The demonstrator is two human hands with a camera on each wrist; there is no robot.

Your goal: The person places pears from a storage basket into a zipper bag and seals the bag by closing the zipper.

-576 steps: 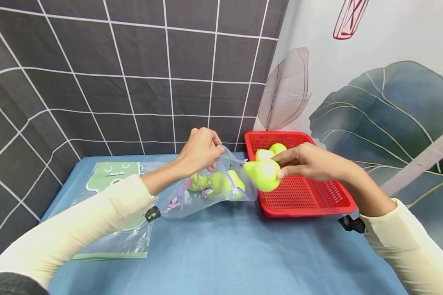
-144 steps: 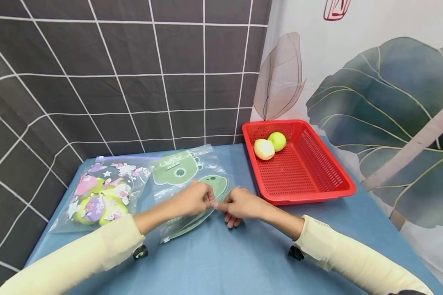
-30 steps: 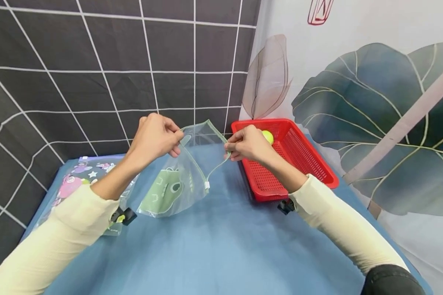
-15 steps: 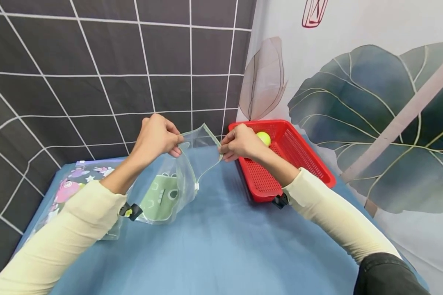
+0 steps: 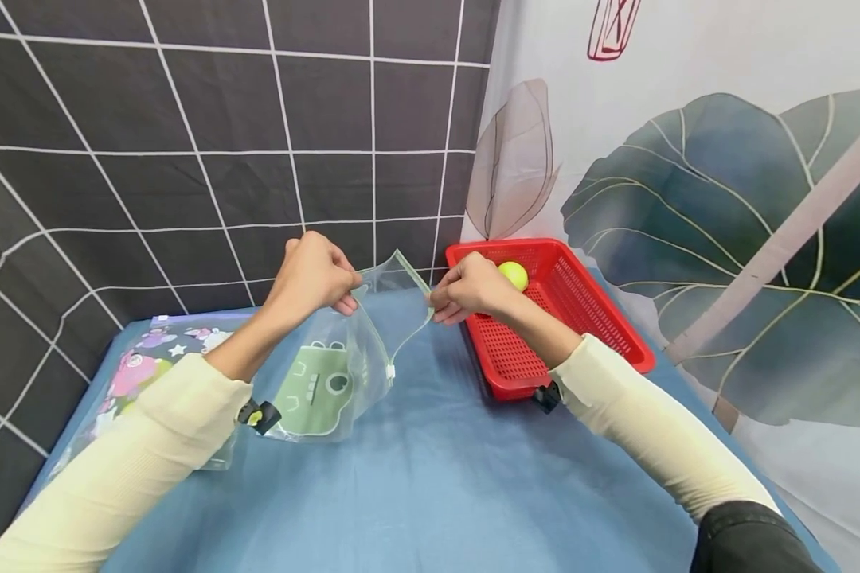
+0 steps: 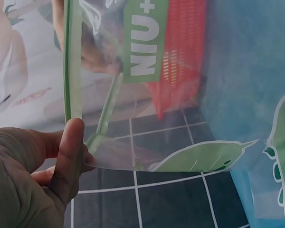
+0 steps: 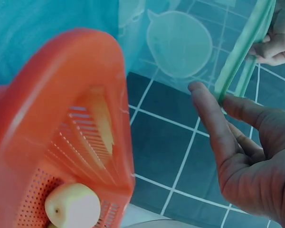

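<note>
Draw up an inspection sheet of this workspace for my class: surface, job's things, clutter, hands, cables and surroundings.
Surface: blue cloth, lightly creased.
Job's things: clear bag with green prints, mouth spread open; red basket to its right, holding yellow-green fruit, partly hidden by a hand in the head view.
Clutter: colourful printed bag at the left, partly behind the left sleeve.
Hands: left hand and right hand each pinch the clear bag's rim between their fingers.
Cables: nothing seen.
Surroundings: dark grid-patterned backdrop; white leaf-printed backdrop at the right.
</note>
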